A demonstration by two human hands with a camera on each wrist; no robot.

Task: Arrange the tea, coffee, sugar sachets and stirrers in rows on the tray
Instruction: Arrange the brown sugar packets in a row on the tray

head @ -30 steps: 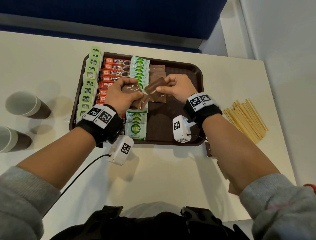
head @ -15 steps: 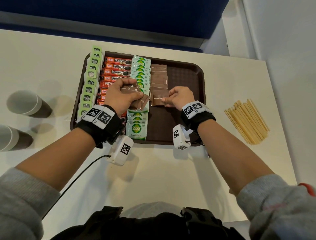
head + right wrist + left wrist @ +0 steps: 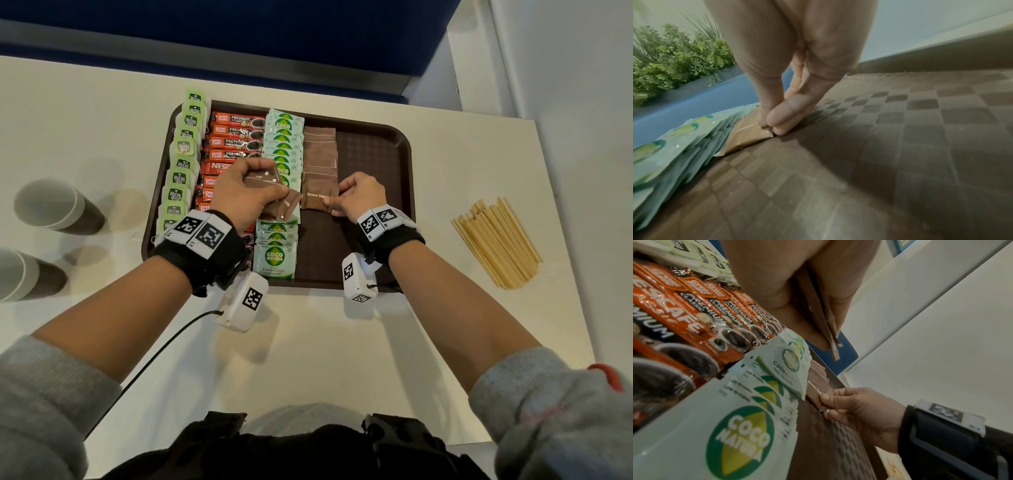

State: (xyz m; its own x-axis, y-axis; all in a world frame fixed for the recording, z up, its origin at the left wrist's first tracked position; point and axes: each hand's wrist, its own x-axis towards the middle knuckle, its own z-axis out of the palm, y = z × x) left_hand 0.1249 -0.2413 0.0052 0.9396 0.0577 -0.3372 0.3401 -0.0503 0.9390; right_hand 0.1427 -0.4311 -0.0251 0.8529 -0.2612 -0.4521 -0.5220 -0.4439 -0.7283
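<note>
A dark brown tray (image 3: 373, 150) carries rows of green tea bags (image 3: 181, 164), orange coffee sticks (image 3: 233, 137), white-green coco sugar sachets (image 3: 282, 144) and brown sugar sachets (image 3: 320, 150). My left hand (image 3: 239, 192) hovers over the tray's middle and grips a small stack of brown sachets (image 3: 270, 192) (image 3: 824, 318). My right hand (image 3: 359, 198) (image 3: 772, 125) pinches the right edge of one brown sugar sachet (image 3: 317, 197) (image 3: 748, 134) that lies flat at the near end of the brown row. Wooden stirrers (image 3: 496, 240) lie in a pile on the table, right of the tray.
Two paper cups (image 3: 51, 205) (image 3: 20, 274) stand on the white table (image 3: 308, 342) to the left of the tray. A blue panel (image 3: 239, 31) runs along the far edge. The tray's right part (image 3: 370, 240) is bare. A plant (image 3: 674, 56) shows beyond the tray.
My right hand took a brown sachet from the left hand's stack, carried it down and nearer, and laid it at the near end of the brown row. The left hand stayed.
</note>
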